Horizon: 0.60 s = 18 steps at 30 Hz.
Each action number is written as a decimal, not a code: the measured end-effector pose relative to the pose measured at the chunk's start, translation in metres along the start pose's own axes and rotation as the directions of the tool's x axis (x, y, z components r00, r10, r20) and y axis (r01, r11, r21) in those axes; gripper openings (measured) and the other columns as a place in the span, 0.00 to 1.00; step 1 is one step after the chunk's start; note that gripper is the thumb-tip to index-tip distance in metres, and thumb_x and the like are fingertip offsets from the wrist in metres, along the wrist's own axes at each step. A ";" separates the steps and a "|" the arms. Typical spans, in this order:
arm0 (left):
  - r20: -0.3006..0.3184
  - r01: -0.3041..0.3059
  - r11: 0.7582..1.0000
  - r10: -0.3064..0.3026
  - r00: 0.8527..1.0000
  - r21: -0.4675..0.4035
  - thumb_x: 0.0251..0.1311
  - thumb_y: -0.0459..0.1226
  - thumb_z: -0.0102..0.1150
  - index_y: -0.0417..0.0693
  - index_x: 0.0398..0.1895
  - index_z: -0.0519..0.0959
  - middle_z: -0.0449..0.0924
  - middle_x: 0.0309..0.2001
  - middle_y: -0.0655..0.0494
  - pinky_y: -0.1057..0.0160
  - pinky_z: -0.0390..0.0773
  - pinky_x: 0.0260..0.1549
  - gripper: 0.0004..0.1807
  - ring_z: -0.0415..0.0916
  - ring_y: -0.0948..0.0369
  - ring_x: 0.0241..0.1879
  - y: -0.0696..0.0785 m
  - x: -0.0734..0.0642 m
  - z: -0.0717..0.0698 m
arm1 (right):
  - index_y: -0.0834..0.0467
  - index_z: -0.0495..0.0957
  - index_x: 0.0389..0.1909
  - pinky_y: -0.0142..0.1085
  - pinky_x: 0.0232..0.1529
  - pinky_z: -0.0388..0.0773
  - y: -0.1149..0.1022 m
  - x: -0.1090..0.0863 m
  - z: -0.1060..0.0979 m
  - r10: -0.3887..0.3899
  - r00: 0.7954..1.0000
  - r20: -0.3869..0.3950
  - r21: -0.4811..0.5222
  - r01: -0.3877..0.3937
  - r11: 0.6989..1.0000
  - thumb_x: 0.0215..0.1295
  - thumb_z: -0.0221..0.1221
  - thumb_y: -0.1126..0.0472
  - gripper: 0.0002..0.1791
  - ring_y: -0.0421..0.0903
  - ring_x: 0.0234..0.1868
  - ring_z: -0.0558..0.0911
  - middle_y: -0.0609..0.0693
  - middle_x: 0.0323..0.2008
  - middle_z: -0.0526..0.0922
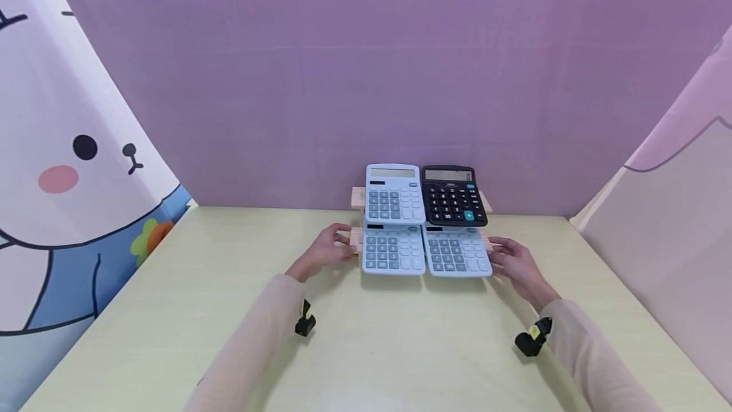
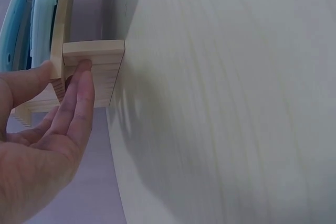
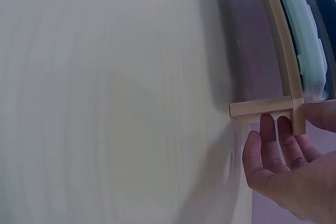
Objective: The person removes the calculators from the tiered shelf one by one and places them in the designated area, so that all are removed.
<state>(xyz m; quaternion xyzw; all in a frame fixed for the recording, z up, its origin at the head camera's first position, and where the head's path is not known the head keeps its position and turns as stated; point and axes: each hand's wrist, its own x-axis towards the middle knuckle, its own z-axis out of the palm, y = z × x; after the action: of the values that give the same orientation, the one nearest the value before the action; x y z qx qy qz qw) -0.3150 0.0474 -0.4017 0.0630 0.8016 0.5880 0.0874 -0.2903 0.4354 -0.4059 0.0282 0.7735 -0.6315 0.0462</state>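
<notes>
A two-tier wooden rack [image 1: 357, 197] stands at the back of the table. On its upper tier, a light blue calculator [image 1: 394, 194] sits left of a black calculator [image 1: 455, 199]. Two more light blue calculators lie below, one on the left [image 1: 393, 252] and one on the right [image 1: 457, 253]. My left hand [image 1: 326, 250] grips the left end of the lower tier, thumb over the board [image 2: 63, 30] and fingers under it. At the opposite end, my right hand [image 1: 517, 269] pinches the same tier, its fingers against the wooden side piece [image 3: 260, 107].
The pale wooden table [image 1: 366, 342] stretches in front of the rack. Behind it hangs a purple cloth [image 1: 343, 68]. A cartoon-printed cloth [image 1: 68, 113] covers the left side, with another printed sheet [image 1: 675, 227] on the right. Small black cameras sit at both wrists.
</notes>
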 end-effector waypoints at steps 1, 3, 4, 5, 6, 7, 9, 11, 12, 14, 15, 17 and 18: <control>0.003 0.002 1.000 -0.002 1.000 -0.001 0.52 0.26 0.58 0.37 0.61 0.61 0.71 0.44 0.38 0.61 0.83 0.39 0.31 0.78 0.56 0.35 0.000 0.000 0.000 | 0.69 0.50 0.66 0.28 0.40 0.79 0.000 0.000 0.000 -0.006 1.000 -0.002 0.001 0.006 1.000 0.63 0.48 0.69 0.30 0.31 0.35 0.75 0.52 0.45 0.68; 0.009 0.001 1.000 -0.001 1.000 0.003 0.53 0.26 0.58 0.37 0.61 0.61 0.71 0.45 0.38 0.60 0.83 0.40 0.31 0.78 0.56 0.35 -0.001 0.000 -0.001 | 0.69 0.51 0.65 0.27 0.39 0.80 0.001 0.000 0.000 -0.016 1.000 -0.006 0.006 0.016 1.000 0.63 0.48 0.69 0.30 0.31 0.34 0.75 0.50 0.43 0.69; 0.010 0.004 1.000 -0.004 1.000 0.003 0.53 0.26 0.58 0.37 0.61 0.61 0.71 0.45 0.38 0.60 0.83 0.40 0.31 0.78 0.55 0.36 -0.001 0.000 -0.001 | 0.70 0.52 0.65 0.27 0.39 0.80 0.001 0.000 0.001 -0.021 1.000 -0.008 0.007 0.021 1.000 0.63 0.48 0.69 0.30 0.31 0.34 0.75 0.50 0.42 0.69; 0.013 0.007 1.000 -0.007 1.000 0.006 0.53 0.27 0.58 0.37 0.61 0.61 0.71 0.46 0.38 0.60 0.82 0.41 0.31 0.77 0.55 0.36 0.000 0.000 -0.002 | 0.70 0.52 0.65 0.27 0.39 0.80 0.001 0.000 0.001 -0.025 1.000 -0.010 0.009 0.025 1.000 0.63 0.48 0.70 0.30 0.31 0.34 0.75 0.49 0.41 0.69; 0.016 0.006 1.000 -0.006 1.000 0.009 0.53 0.27 0.58 0.37 0.61 0.60 0.70 0.46 0.37 0.60 0.82 0.41 0.31 0.77 0.56 0.36 0.000 0.000 -0.002 | 0.70 0.52 0.65 0.27 0.39 0.80 0.001 0.000 0.001 -0.028 1.000 -0.011 0.009 0.028 1.000 0.63 0.48 0.70 0.30 0.31 0.34 0.75 0.49 0.41 0.69; 0.017 0.008 1.000 -0.008 1.000 0.009 0.52 0.27 0.58 0.37 0.62 0.60 0.70 0.46 0.37 0.60 0.82 0.41 0.32 0.77 0.56 0.37 0.001 0.000 -0.002 | 0.70 0.52 0.65 0.27 0.39 0.80 0.002 0.001 0.001 -0.029 1.000 -0.012 0.012 0.029 1.000 0.63 0.48 0.70 0.29 0.31 0.34 0.75 0.50 0.42 0.69; 0.021 0.014 1.000 -0.014 1.000 0.010 0.52 0.27 0.58 0.37 0.62 0.59 0.70 0.47 0.37 0.60 0.82 0.42 0.32 0.77 0.56 0.37 0.002 -0.001 -0.002 | 0.70 0.52 0.65 0.27 0.39 0.79 0.002 0.001 0.001 -0.026 1.000 -0.017 0.006 0.026 1.000 0.63 0.47 0.70 0.29 0.31 0.35 0.74 0.52 0.44 0.68; 0.024 0.013 1.000 -0.014 1.000 0.014 0.53 0.27 0.58 0.36 0.62 0.59 0.70 0.47 0.37 0.60 0.82 0.42 0.32 0.77 0.56 0.37 0.003 -0.001 -0.003 | 0.69 0.53 0.65 0.27 0.40 0.79 0.003 0.002 0.000 -0.018 1.000 -0.024 0.000 0.018 1.000 0.63 0.47 0.70 0.29 0.32 0.36 0.74 0.55 0.47 0.67; 0.023 0.016 1.000 -0.016 1.000 0.012 0.53 0.27 0.57 0.36 0.62 0.59 0.70 0.47 0.37 0.60 0.82 0.42 0.33 0.77 0.55 0.37 0.004 -0.002 -0.002 | 0.68 0.53 0.65 0.27 0.41 0.79 0.003 0.002 0.000 -0.015 1.000 -0.025 -0.005 0.015 1.000 0.63 0.47 0.70 0.29 0.32 0.37 0.74 0.57 0.49 0.66; 0.025 0.017 1.000 -0.017 1.000 0.017 0.53 0.27 0.57 0.36 0.62 0.58 0.70 0.47 0.36 0.59 0.82 0.43 0.32 0.78 0.54 0.38 0.004 -0.003 -0.002 | 0.68 0.53 0.65 0.28 0.42 0.79 0.003 0.003 -0.001 -0.008 1.000 -0.028 -0.017 0.008 1.000 0.63 0.47 0.70 0.29 0.34 0.38 0.74 0.58 0.51 0.65; 0.026 0.016 1.000 -0.016 1.000 0.021 0.53 0.27 0.57 0.36 0.62 0.58 0.70 0.47 0.36 0.59 0.82 0.43 0.32 0.78 0.53 0.38 0.005 -0.003 -0.002 | 0.67 0.54 0.65 0.28 0.42 0.79 0.004 0.003 -0.001 -0.003 1.000 -0.031 -0.017 0.002 1.000 0.63 0.47 0.70 0.29 0.35 0.38 0.74 0.58 0.51 0.65; 0.030 0.015 1.000 -0.015 0.999 0.023 0.54 0.27 0.57 0.36 0.62 0.58 0.70 0.48 0.35 0.58 0.82 0.43 0.32 0.78 0.51 0.39 0.005 -0.004 -0.002 | 0.67 0.54 0.65 0.28 0.41 0.79 0.004 0.004 -0.001 -0.001 0.999 -0.032 -0.015 0.000 1.000 0.63 0.47 0.70 0.29 0.35 0.38 0.74 0.59 0.51 0.65; 0.029 0.017 0.999 -0.018 0.999 0.029 0.54 0.27 0.57 0.36 0.63 0.58 0.69 0.48 0.35 0.58 0.81 0.44 0.32 0.78 0.51 0.39 0.005 -0.004 -0.002 | 0.67 0.54 0.65 0.28 0.41 0.79 0.004 0.004 -0.002 -0.003 1.000 -0.031 -0.014 0.002 1.000 0.63 0.47 0.70 0.29 0.36 0.38 0.74 0.59 0.51 0.65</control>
<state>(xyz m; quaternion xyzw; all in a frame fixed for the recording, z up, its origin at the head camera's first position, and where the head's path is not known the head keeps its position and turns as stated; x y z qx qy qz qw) -0.3120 0.0461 -0.3958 0.0659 0.8091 0.5748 0.1034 -0.2940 0.4376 -0.4100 0.0368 0.7786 -0.6255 0.0337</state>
